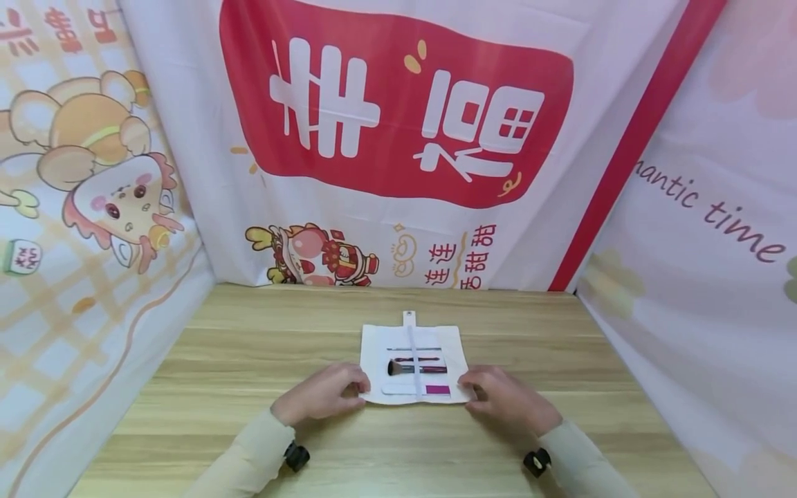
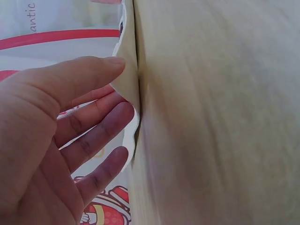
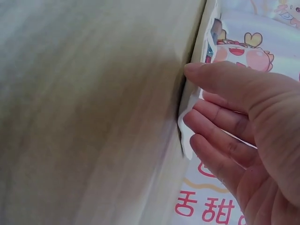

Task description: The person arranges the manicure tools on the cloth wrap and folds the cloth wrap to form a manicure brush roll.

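White case (image 1: 376, 346), unfolded, lies flat between the hands in the head view, on the wooden table (image 1: 249, 346). It is to the right of the left hand (image 1: 326, 392) and to the left of the right hand (image 1: 510, 402); each hand touches a near corner. The snap tab (image 1: 408, 318) points away from both hands. A makeup brush (image 1: 407, 368) lies in the case, bristles toward the left hand, handle toward the right hand. Two slim tools (image 1: 414, 349) lie beyond the brush. A purple panel (image 1: 438, 390) is on the near side of the brush, closer to the right hand.

Left wrist view: the left hand pinches the case edge. The thumb (image 2: 89, 77) bears on the beige outer face; the fingers (image 2: 96, 136) are behind the edge, spread slightly.

Right wrist view: the right hand pinches the opposite edge, thumb (image 3: 225, 82) at the outer face, fingers (image 3: 218, 136) behind it. The case edge extends beyond the thumb tip, just above the table.
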Demonstrator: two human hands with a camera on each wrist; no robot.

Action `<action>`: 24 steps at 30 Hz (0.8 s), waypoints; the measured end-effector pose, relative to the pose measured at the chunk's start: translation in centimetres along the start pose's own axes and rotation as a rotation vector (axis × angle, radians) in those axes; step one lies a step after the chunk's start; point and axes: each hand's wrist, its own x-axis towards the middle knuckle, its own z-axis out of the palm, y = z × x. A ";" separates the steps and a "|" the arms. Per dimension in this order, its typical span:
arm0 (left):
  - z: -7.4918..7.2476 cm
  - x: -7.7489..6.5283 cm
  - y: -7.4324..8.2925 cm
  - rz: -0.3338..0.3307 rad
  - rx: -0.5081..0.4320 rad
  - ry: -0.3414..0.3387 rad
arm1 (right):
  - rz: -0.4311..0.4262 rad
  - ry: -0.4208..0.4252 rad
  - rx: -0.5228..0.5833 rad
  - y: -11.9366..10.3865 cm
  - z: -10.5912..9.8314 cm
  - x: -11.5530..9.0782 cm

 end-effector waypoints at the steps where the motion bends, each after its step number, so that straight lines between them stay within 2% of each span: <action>1: -0.1 0.0 0.0 -0.003 -0.011 0.004 | 0.001 0.003 0.006 0.1 -0.1 0.0; 8: -1.0 0.4 0.1 -0.014 -0.037 0.043 | -0.111 0.056 0.008 0.3 -1.7 0.9; 13: -1.9 1.1 0.0 -0.058 -0.061 0.068 | -0.178 0.109 0.003 0.8 -3.0 2.0; 16: -2.4 1.7 -0.2 -0.099 -0.091 0.088 | -0.157 0.132 0.014 1.2 -3.6 2.8; 20: -3.1 2.6 -0.9 -0.167 -0.156 0.096 | -0.057 0.116 0.084 1.7 -4.3 3.9; 24: -3.5 3.6 -1.9 -0.224 -0.240 0.096 | -0.063 0.138 0.141 2.4 -4.5 4.9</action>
